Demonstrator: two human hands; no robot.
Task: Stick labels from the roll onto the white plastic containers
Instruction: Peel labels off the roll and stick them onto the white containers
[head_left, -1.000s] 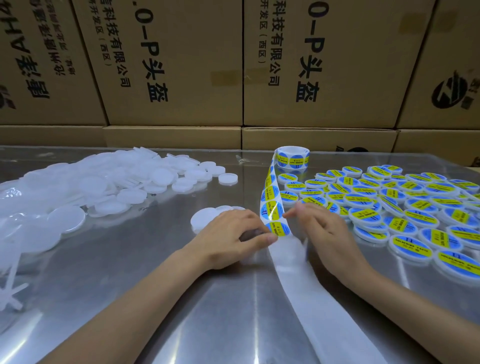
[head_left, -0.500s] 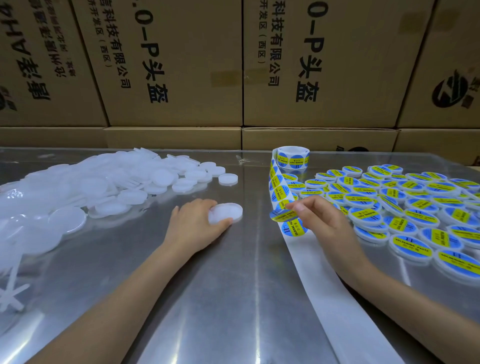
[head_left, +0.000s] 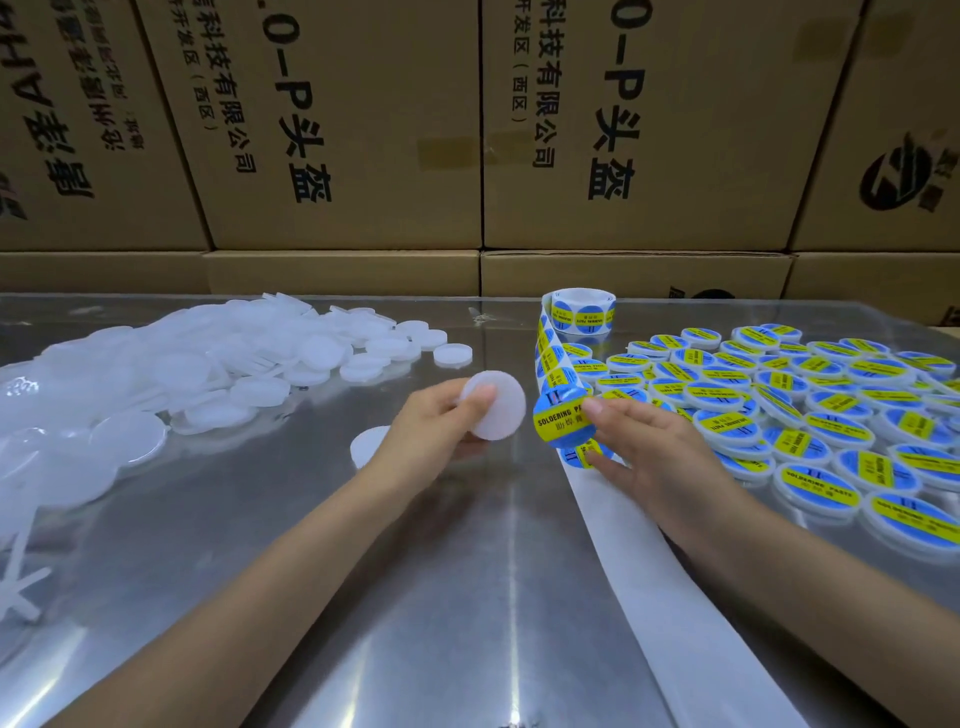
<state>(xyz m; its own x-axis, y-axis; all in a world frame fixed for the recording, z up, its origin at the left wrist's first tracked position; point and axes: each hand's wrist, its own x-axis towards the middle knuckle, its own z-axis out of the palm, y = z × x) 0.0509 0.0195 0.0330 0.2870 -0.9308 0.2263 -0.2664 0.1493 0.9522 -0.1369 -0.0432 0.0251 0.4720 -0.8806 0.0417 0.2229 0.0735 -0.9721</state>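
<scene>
Left hand raised above the table, fingers and thumb curled round the rim of a blank white container, flat face tilted toward the camera. Right hand just to the right, thumb and forefinger pinching a peeled round label, blue with a yellow band reading "SOLDERING PA…", held just beside the container's right edge and close to touching it; remaining fingers spread loosely over the strip. Strip leading back to the roll, upright near the far table edge, and forward as bare white backing running under the right forearm toward the near edge. One more blank container flat on the table just below and left of the left hand, partly hidden by the wrist. Heap of blank containers spread over the left of the table, some overlapping. Labelled containers, many, packed together on the right, blue-and-yellow faces up. White star-shaped plastic piece at the left edge. Printed cardboard boxes stacked behind the table.
</scene>
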